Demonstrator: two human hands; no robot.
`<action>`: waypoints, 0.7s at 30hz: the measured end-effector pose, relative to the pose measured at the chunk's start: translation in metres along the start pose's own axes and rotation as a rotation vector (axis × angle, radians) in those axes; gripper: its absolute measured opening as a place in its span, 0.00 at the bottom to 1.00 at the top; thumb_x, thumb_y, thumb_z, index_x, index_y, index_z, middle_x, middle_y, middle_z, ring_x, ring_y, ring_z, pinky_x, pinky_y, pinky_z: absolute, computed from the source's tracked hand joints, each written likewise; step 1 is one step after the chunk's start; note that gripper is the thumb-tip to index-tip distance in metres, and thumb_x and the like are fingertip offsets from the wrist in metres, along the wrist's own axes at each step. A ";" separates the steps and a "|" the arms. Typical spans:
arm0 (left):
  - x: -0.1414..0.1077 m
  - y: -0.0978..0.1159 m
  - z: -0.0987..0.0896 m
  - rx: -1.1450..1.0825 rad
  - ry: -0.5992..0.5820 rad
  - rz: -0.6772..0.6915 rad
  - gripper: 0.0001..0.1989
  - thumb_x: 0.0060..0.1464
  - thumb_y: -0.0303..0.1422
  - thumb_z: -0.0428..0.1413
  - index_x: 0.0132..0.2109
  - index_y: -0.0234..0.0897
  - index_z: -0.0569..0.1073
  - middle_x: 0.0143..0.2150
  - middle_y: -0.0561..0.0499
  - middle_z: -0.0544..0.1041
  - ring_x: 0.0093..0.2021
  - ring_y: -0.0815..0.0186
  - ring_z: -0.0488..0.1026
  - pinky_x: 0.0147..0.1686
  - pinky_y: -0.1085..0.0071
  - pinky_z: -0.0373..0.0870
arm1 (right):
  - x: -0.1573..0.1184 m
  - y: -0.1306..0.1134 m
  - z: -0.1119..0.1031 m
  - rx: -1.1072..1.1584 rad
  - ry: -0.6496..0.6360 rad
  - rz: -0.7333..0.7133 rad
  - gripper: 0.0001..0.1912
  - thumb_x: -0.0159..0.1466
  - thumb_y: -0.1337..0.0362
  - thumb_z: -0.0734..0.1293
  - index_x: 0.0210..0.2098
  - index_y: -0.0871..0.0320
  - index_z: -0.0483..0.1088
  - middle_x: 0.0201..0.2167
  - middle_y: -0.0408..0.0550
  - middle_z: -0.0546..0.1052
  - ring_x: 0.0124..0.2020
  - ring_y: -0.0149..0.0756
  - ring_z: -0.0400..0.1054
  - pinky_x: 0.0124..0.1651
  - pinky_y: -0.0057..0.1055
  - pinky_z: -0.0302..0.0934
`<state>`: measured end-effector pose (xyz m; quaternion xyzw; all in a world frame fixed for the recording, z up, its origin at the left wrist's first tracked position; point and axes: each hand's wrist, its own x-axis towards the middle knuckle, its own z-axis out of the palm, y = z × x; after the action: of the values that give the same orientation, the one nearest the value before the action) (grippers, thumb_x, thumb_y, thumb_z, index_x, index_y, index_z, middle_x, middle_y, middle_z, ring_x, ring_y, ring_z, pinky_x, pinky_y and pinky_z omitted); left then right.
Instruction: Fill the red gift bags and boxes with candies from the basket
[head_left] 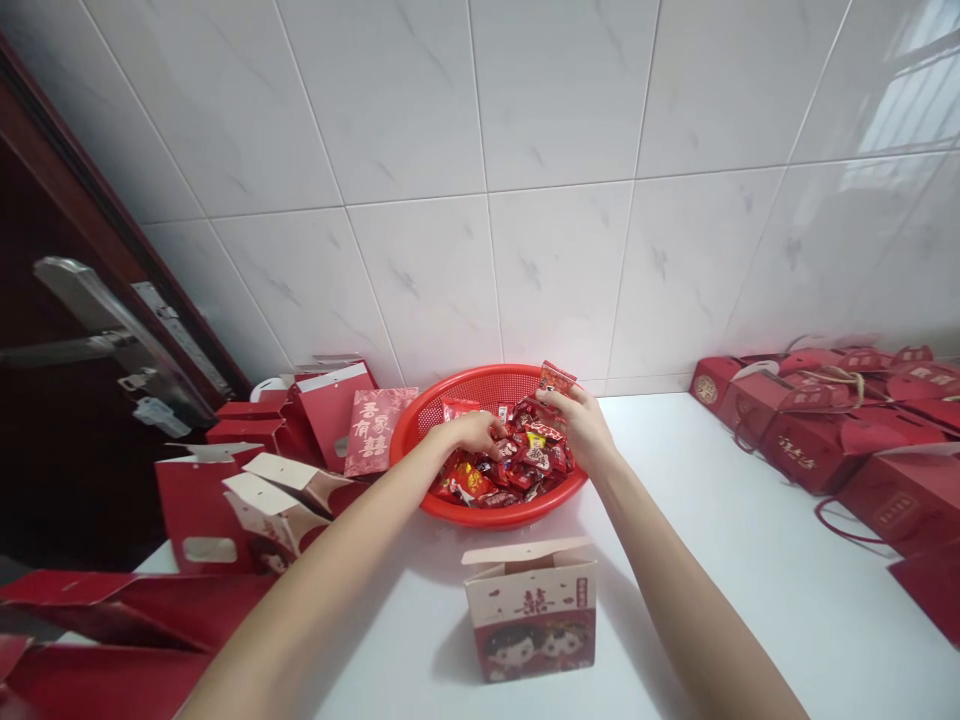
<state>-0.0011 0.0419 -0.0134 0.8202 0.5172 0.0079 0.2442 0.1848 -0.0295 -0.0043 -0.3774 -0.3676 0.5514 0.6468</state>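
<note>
A red plastic colander (491, 517) stands against the wall, filled with wrapped candies (536, 457) in mostly red wrappers. My left hand (476, 433) reaches into it from the left, its fingers curled down among the candies; what they hold is hidden. At the colander's right rim, my right hand (585, 425) grips a red candy packet (556, 378) between thumb and fingers, raised over the pile. In front of the colander, between my forearms, a cream and red paper gift box (532, 625) with two cartoon faces stands upright, its top flaps open.
Several open red and cream boxes (277, 500) crowd the left of the white table (720, 520). A red patterned box (377, 430) touches the colander's left side. Rows of closed red boxes (810, 440) with cord handles line the right. Behind is a tiled wall (555, 270); a dark door (67, 420) stands left.
</note>
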 end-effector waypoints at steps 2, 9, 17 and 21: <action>0.001 0.002 -0.001 0.006 0.011 -0.010 0.20 0.30 0.30 0.67 0.38 0.40 0.81 0.29 0.54 0.78 0.32 0.63 0.74 0.31 0.74 0.64 | 0.001 0.000 0.000 0.033 0.014 0.003 0.14 0.44 0.61 0.76 0.30 0.57 0.74 0.32 0.45 0.79 0.35 0.35 0.73 0.38 0.30 0.68; -0.002 0.003 -0.007 -0.045 0.038 0.048 0.13 0.32 0.27 0.63 0.32 0.38 0.80 0.26 0.57 0.77 0.32 0.63 0.73 0.31 0.74 0.64 | 0.005 0.003 -0.002 0.069 0.033 0.003 0.12 0.47 0.60 0.75 0.29 0.58 0.74 0.33 0.46 0.79 0.36 0.37 0.74 0.36 0.29 0.69; -0.002 0.006 -0.012 -0.508 0.287 0.177 0.12 0.42 0.33 0.59 0.35 0.32 0.80 0.35 0.49 0.82 0.39 0.59 0.75 0.45 0.65 0.69 | 0.001 0.000 -0.001 0.085 0.007 0.024 0.13 0.48 0.58 0.76 0.30 0.58 0.74 0.32 0.46 0.80 0.36 0.37 0.75 0.37 0.29 0.69; -0.004 0.013 -0.014 -0.725 0.263 0.294 0.15 0.42 0.37 0.62 0.37 0.32 0.80 0.38 0.47 0.82 0.42 0.58 0.76 0.50 0.61 0.69 | 0.001 0.002 -0.002 0.033 -0.043 0.019 0.14 0.50 0.57 0.76 0.32 0.58 0.76 0.35 0.47 0.81 0.38 0.38 0.75 0.38 0.30 0.69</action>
<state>0.0041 0.0393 0.0055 0.7383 0.3850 0.3293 0.4453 0.1858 -0.0284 -0.0071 -0.3582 -0.3684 0.5715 0.6398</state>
